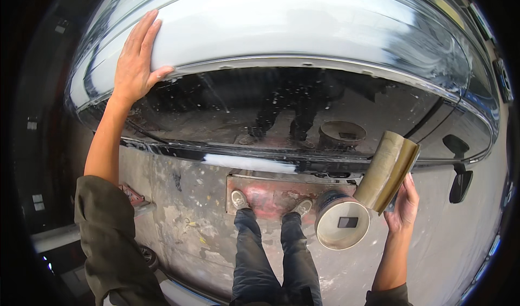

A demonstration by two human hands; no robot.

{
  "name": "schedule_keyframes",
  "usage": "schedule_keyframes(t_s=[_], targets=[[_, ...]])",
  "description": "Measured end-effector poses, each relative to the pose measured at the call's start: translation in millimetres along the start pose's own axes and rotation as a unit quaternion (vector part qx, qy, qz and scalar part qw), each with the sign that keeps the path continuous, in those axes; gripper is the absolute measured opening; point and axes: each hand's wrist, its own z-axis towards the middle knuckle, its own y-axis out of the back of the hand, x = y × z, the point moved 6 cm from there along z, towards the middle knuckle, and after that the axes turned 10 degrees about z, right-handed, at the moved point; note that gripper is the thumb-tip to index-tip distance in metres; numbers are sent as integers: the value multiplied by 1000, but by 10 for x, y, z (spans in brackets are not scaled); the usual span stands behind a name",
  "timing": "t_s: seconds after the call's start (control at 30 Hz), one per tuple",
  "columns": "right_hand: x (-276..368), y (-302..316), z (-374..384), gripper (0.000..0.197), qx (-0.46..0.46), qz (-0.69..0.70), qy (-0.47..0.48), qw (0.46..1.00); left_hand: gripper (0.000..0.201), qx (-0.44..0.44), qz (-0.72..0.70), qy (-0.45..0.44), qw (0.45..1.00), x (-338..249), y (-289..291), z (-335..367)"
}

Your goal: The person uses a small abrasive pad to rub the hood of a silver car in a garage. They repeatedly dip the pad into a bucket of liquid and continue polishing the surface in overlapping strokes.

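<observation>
My left hand (pixel 136 62) lies on the pale, dull-white roof panel (pixel 260 27) of a car, near its left end. Its fingers are stretched out and the thumb rests by the panel's lower edge. On the right, my right hand (pixel 403 204) grips a curled, brownish-gold sheet (pixel 385 170), bent into a half tube; it looks like sandpaper, though its grit side is hidden. Part of those fingers is behind the sheet. Just left of that hand stands a round bucket (pixel 331 235) with a small dark rectangular block (pixel 348 222) inside.
Below the roof runs the car's dark, glossy side window (pixel 260 108), spotted with white specks. A wing mirror (pixel 461 185) juts out at the right. My feet are on a worn red platform (pixel 265 195) above a stained concrete floor (pixel 184 214). A wheel (pixel 149 256) shows at lower left.
</observation>
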Motion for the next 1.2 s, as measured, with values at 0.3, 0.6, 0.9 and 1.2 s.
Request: schedule_keyframes(t_s=[0.3, 0.6, 0.9, 1.2], targets=[[-683, -345, 27, 44, -3, -21, -47, 999, 96, 104, 57, 112, 987, 1076, -35, -1309], [-1736, -1059, 54, 30, -11, -37, -98, 994, 70, 89, 103, 405, 904, 1910, -229, -2974], [-2674, -1724, 116, 30, -17, -127, -127, 984, 25, 3, -541, 579, 610, -1387, -32, -2300], [-3185, -2253, 162, 28, 40, -131, -164, 977, 76, -25, -763, 608, 216, -2183, 109, -2168]])
